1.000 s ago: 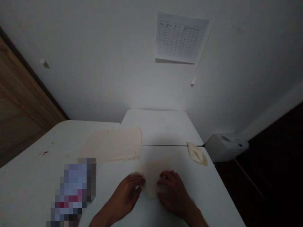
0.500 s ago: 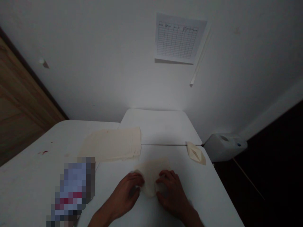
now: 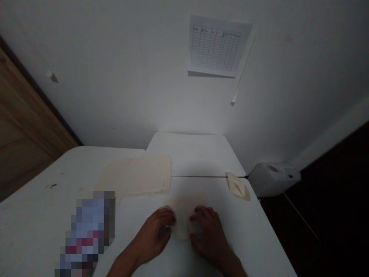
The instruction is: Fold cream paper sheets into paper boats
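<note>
A thin cream sheet (image 3: 184, 219) lies on the table in front of me, its near end narrowed and its far end wider. My left hand (image 3: 157, 231) is at its left side, with curled fingers and the thumb pinching the edge. On the opposite side, my right hand (image 3: 208, 234) has its fingers bent and closed on the right edge. Both hands rest low, close to the tabletop. Beyond and to the left lies a flat stack of similar cream sheets (image 3: 138, 175). A folded cream piece (image 3: 238, 186) sits near the table's right edge.
White tables (image 3: 198, 156) stand against the wall. A blurred-out, bluish object (image 3: 86, 227) lies left of my left arm. A printed chart (image 3: 216, 46) hangs on the wall. A whitish plastic container (image 3: 271, 179) stands beyond the table's right side. Small red spots mark the left table.
Both hands stay at the sheet's sides with almost no movement. The right fingers have shifted very slightly. The view has tilted a little.
</note>
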